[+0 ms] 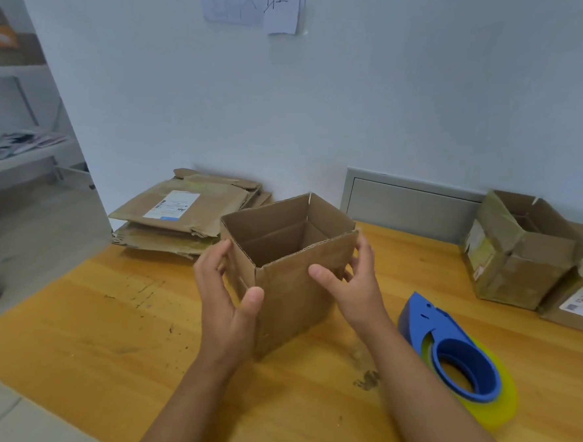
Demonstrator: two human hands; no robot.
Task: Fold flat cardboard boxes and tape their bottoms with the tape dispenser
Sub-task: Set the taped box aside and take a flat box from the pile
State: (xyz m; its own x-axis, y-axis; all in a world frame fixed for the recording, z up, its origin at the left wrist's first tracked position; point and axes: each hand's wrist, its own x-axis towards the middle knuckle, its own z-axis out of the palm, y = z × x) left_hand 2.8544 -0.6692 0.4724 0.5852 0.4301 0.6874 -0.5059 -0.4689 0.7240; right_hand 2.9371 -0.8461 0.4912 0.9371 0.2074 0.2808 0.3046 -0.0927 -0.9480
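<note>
Cardboard box (pixel 293 275) stands upright, top open, mid-tabletop (pixel 107 312); my left hand (pixel 225 302) and right hand (pixel 350 289) cup its sides, fingers loosely spread. Tape dispenser (pixel 452 353) lies right.

Pale wall (pixel 392 107), wooden table (pixel 106 329)
</note>
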